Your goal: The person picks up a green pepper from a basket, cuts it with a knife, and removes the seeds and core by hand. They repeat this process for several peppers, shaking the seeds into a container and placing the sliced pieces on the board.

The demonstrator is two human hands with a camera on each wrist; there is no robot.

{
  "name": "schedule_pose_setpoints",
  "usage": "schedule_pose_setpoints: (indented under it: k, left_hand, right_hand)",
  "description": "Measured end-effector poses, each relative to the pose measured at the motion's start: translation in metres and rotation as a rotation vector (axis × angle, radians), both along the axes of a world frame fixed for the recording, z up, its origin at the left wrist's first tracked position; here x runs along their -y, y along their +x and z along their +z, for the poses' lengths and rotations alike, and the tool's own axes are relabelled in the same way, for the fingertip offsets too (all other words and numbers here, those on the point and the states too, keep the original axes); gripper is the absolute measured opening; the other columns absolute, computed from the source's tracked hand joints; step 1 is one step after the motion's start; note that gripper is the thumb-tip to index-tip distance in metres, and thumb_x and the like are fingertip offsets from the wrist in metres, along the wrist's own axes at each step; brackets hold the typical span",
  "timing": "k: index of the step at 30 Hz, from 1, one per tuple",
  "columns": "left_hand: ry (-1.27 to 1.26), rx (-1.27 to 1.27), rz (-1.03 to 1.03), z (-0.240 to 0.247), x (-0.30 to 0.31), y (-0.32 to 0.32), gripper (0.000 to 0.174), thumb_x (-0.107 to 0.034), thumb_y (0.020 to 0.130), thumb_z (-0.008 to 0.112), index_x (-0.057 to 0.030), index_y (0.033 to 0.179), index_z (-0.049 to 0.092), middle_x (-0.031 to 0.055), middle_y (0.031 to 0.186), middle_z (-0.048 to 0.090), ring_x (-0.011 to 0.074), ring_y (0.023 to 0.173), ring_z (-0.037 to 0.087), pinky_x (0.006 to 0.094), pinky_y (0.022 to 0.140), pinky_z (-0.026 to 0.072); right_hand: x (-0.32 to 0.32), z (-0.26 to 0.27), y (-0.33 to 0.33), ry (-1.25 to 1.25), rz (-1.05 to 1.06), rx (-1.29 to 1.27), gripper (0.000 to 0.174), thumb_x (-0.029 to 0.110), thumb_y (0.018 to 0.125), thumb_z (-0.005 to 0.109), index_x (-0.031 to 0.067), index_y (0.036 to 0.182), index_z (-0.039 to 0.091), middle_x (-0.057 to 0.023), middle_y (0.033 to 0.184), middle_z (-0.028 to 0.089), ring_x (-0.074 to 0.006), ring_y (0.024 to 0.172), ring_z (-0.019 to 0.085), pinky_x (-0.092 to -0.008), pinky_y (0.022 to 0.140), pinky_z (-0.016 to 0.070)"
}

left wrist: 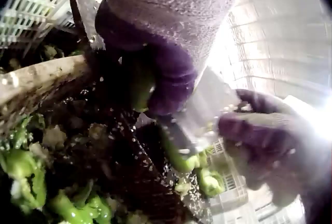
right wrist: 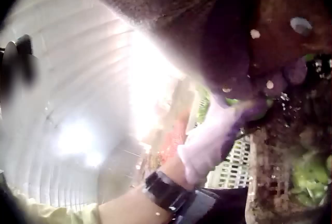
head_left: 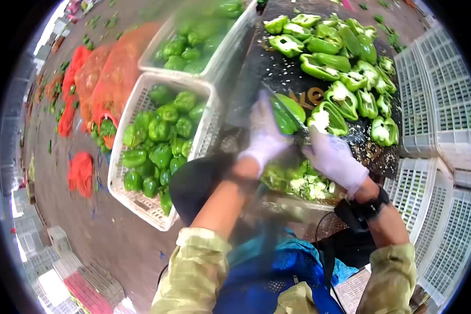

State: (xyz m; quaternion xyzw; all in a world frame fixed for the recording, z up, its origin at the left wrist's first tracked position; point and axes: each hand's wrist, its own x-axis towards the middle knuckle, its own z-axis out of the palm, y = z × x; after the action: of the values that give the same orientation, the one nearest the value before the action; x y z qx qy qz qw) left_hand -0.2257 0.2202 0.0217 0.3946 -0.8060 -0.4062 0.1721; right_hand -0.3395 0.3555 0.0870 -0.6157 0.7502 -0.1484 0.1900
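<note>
Pepper-halving well under way, plenty left to cut

Gloved left hand point(head_left: 264, 133) curls round a pepper point(head_left: 294, 107) on the dark chopping board point(head_left: 277, 68) as the right hand point(head_left: 334, 159) grips the knife point(head_left: 277, 99) across it. Cut halves point(head_left: 345, 78) heap beyond. Whole peppers fill 2 white crates point(head_left: 141, 206) at left, so much likely remains. Red mesh sacks point(head_left: 110, 73) litter the concrete floor point(head_left: 89, 230).
</note>
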Motion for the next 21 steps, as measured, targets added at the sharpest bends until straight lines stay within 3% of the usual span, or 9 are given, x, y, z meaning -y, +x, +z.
schedule_pose_setpoints:
  k: [2,3,5,9,13,15,17,19,21]
  left_hand:
    - [-0.117,0.118,0.061,-0.012,-0.006,0.000,0.119,-0.025,0.054,0.084,0.0051,0.143,0.012,0.0291,0.134,0.036,0.0427,0.123,0.039,0.0432,0.108,0.0327]
    - [-0.068,0.037,0.024,-0.019,-0.004,0.004,0.127,-0.034,0.055,0.086,0.0025,0.146,0.005,0.0327,0.136,0.029,0.0448,0.127,0.033,0.0547,0.106,0.0338]
    - [-0.043,0.232,-0.007,-0.002,-0.001,0.001,0.129,-0.034,0.052,0.087,0.0030,0.145,0.007,0.0315,0.138,0.028,0.0446,0.128,0.032,0.0529,0.107,0.0319]
    - [-0.135,-0.061,0.026,-0.035,0.014,0.006,0.122,-0.024,0.051,0.088,0.0015,0.143,0.013,0.0215,0.130,0.040,0.0337,0.116,0.047,0.0431,0.101,0.0413]
    - [0.762,-0.430,0.019,0.003,0.021,0.024,0.108,-0.017,0.064,0.083,0.0040,0.143,0.012,0.0203,0.126,0.046,0.0248,0.108,0.053,0.0355,0.091,0.0488]
    - [0.981,-0.568,0.057,0.006,0.031,0.037,0.085,-0.008,0.079,0.071,-0.0060,0.141,0.012,0.0177,0.113,0.055,0.0255,0.102,0.058,0.0415,0.087,0.0509]
    - [1.077,-0.627,0.062,0.019,0.037,0.046,0.074,-0.004,0.083,0.064,-0.0081,0.139,0.015,0.0140,0.113,0.055,0.0270,0.104,0.058,0.0459,0.091,0.0493]
    - [1.178,-0.694,0.014,0.022,0.044,0.052,0.028,-0.001,0.088,0.058,-0.0085,0.114,0.052,0.0086,0.108,0.057,0.0269,0.109,0.056,0.0478,0.098,0.0481]
    - [1.149,-0.708,-0.130,0.053,0.038,0.056,0.032,-0.002,0.088,0.058,-0.0099,0.118,0.052,0.0096,0.113,0.058,0.0287,0.113,0.055,0.0495,0.100,0.0458]
  right_hand:
    - [0.014,-0.058,0.001,-0.022,-0.040,0.089,0.031,0.016,0.085,0.054,-0.0012,0.109,0.046,-0.0176,0.068,0.062,-0.0366,0.060,0.062,-0.0462,0.054,0.0490]
    - [0.015,-0.063,0.008,-0.058,-0.077,-0.056,0.031,0.016,0.085,0.053,-0.0038,0.109,0.047,-0.0180,0.068,0.063,-0.0366,0.060,0.063,-0.0462,0.054,0.0502]
    - [0.022,-0.033,0.013,0.144,-0.268,0.126,0.027,0.021,0.085,0.054,0.0029,0.105,0.051,-0.0217,0.081,0.063,-0.0396,0.077,0.062,-0.0479,0.067,0.0489]
    - [-0.001,-0.015,0.007,0.019,-0.346,0.228,0.029,0.025,0.087,0.055,0.0035,0.107,0.053,-0.0212,0.089,0.065,-0.0376,0.081,0.065,-0.0467,0.074,0.0497]
    - [-0.066,0.025,0.001,-0.309,-0.548,0.388,0.028,0.019,0.090,0.057,0.0065,0.114,0.050,-0.0208,0.092,0.066,-0.0324,0.075,0.066,-0.0425,0.063,0.0516]
    - [-0.097,0.043,-0.009,-0.279,-0.829,0.166,0.039,0.011,0.087,0.059,0.0043,0.124,0.047,-0.0187,0.097,0.066,-0.0237,0.070,0.065,-0.0369,0.062,0.0522]
    - [-0.138,0.016,-0.044,-0.470,-0.834,0.067,0.057,0.007,0.083,0.057,0.0036,0.137,0.040,-0.0228,0.117,0.060,-0.0297,0.092,0.066,-0.0386,0.080,0.0520]
    - [-0.168,-0.004,-0.072,-0.491,-0.905,0.073,0.058,0.009,0.080,0.057,0.0047,0.136,0.042,-0.0240,0.117,0.060,-0.0363,0.098,0.063,-0.0412,0.084,0.0504]
    - [-0.191,-0.009,-0.090,-0.354,-1.002,-0.117,0.060,0.011,0.076,0.056,0.0070,0.135,0.045,-0.0269,0.115,0.060,-0.0421,0.098,0.062,-0.0442,0.085,0.0498]
